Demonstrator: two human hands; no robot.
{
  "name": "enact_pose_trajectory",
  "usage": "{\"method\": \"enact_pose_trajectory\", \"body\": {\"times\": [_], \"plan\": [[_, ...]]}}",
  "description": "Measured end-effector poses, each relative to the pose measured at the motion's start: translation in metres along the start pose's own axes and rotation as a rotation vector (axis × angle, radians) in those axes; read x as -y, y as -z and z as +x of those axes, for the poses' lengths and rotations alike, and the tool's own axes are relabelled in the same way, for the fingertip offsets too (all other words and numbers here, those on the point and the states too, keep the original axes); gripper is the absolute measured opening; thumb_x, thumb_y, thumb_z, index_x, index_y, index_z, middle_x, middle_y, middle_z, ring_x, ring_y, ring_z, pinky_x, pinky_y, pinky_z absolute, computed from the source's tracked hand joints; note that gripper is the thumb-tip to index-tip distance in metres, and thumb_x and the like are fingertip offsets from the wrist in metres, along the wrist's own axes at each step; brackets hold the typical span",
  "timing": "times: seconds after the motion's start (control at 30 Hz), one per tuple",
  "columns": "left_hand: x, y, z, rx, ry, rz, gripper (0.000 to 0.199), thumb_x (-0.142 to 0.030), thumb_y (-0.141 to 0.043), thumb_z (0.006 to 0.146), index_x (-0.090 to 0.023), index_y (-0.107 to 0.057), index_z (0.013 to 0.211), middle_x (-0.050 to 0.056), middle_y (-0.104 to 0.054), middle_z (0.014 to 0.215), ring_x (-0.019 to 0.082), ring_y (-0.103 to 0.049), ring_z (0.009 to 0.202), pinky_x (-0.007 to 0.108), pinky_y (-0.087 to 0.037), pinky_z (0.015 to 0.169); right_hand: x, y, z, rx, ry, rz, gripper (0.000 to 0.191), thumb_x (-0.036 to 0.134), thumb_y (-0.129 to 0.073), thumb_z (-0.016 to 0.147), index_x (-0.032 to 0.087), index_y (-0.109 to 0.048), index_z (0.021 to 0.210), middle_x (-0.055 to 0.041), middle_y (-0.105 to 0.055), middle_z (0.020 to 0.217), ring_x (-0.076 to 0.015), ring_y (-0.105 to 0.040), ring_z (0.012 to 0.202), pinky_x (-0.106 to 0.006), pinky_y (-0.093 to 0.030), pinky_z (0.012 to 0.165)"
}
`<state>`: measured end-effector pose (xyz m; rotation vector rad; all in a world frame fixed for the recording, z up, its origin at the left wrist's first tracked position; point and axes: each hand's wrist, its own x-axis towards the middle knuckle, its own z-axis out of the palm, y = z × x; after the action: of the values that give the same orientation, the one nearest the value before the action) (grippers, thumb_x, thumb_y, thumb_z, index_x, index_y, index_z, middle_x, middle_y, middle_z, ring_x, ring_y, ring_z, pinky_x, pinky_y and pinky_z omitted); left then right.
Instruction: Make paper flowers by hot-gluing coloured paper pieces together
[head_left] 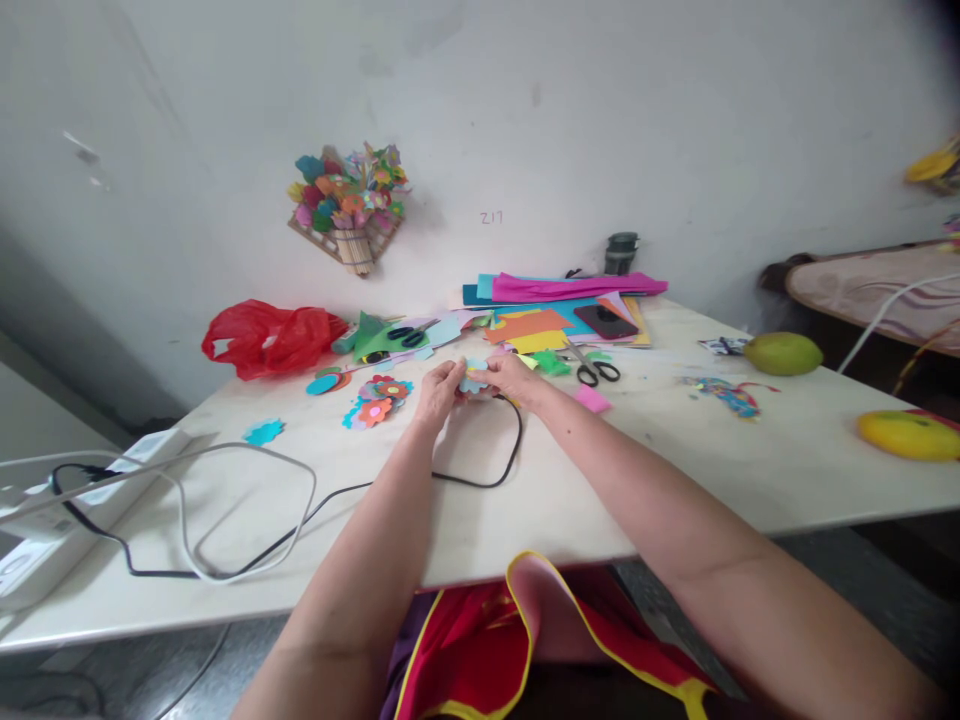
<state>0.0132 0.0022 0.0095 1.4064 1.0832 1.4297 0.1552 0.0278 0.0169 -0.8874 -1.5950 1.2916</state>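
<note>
A light blue paper flower (472,379) with a yellow centre is held up above the table, near its middle. My left hand (441,390) pinches its left edge, and my right hand (514,378) grips the right edge. To the left lie several finished-looking paper flowers (377,405) in orange, blue and red, stacked over one another. Beyond them are some round paper discs (326,382), and a single blue paper flower (264,431) sits nearer the left side. Black-handled scissors (598,373) rest just right of my right hand, beside green paper scraps (553,362).
A black cable (480,485) loops below my hands toward a white power strip (112,490). At the back are a red plastic bag (270,338), more scissors (409,335), coloured paper sheets (570,290) and a phone (605,321). Mangoes (784,353) lie at the right.
</note>
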Motion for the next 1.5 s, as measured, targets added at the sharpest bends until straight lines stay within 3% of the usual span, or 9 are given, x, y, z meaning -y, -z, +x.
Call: {"method": "enact_pose_trajectory", "body": {"times": [0.27,0.5,0.67,0.87,1.13,1.5], "plan": [[0.0000,0.0013,-0.0010,-0.008,-0.021,0.023,0.043,-0.056,-0.060,0.068,-0.017,-0.046,0.059,-0.003,-0.048,0.044,0.008,-0.044,0.037,0.020,-0.034,0.039,-0.0013,0.0005,0.0024,-0.027,0.029,-0.007,0.031,0.038,-0.076,0.055,0.014,-0.056,0.057,0.0025,-0.054,0.049,-0.0071,-0.047,0.046,-0.019,-0.035,0.042],[-0.0002,0.0001,-0.0012,-0.026,-0.060,0.027,0.042,-0.054,-0.062,0.068,-0.017,-0.043,0.058,-0.005,-0.045,0.042,0.008,-0.043,0.037,0.020,-0.033,0.039,0.0011,0.0022,-0.0009,0.045,-0.003,0.041,0.036,0.047,-0.070,0.060,0.013,-0.059,0.062,-0.0013,-0.060,0.059,-0.0092,-0.053,0.053,-0.019,-0.036,0.044],[-0.0004,0.0006,-0.0015,0.002,-0.063,0.063,0.042,-0.055,-0.060,0.069,-0.018,-0.044,0.059,-0.004,-0.045,0.042,0.008,-0.044,0.038,0.020,-0.034,0.039,-0.0003,0.0020,0.0019,-0.019,0.015,0.038,0.033,0.042,-0.074,0.056,0.013,-0.057,0.061,0.0009,-0.056,0.054,-0.0073,-0.048,0.047,-0.019,-0.036,0.043],[0.0007,0.0009,-0.0005,-0.003,-0.075,0.071,0.041,-0.054,-0.061,0.069,-0.018,-0.045,0.060,-0.004,-0.047,0.042,0.008,-0.043,0.038,0.020,-0.033,0.040,0.0013,0.0016,0.0002,0.009,-0.023,0.066,0.031,0.043,-0.070,0.061,0.014,-0.058,0.064,-0.0008,-0.059,0.058,-0.0089,-0.051,0.049,-0.020,-0.036,0.043],[0.0016,0.0011,0.0012,-0.029,-0.087,0.103,0.040,-0.052,-0.061,0.069,-0.018,-0.045,0.059,-0.004,-0.046,0.041,0.008,-0.042,0.037,0.019,-0.030,0.038,-0.0013,0.0045,0.0021,-0.065,-0.001,0.100,0.029,0.040,-0.069,0.062,0.015,-0.055,0.058,0.0007,-0.057,0.052,-0.0082,-0.050,0.045,-0.019,-0.038,0.042],[0.0071,0.0026,0.0040,-0.039,-0.007,-0.007,0.042,-0.055,-0.067,0.061,-0.015,-0.052,0.063,-0.003,-0.050,0.051,0.008,-0.048,0.045,0.021,-0.041,0.045,-0.0034,-0.0015,0.0049,-0.155,-0.018,0.097,0.020,0.030,-0.070,0.061,0.013,-0.059,0.059,0.0019,-0.055,0.049,-0.0071,-0.048,0.043,-0.019,-0.035,0.041]]}}
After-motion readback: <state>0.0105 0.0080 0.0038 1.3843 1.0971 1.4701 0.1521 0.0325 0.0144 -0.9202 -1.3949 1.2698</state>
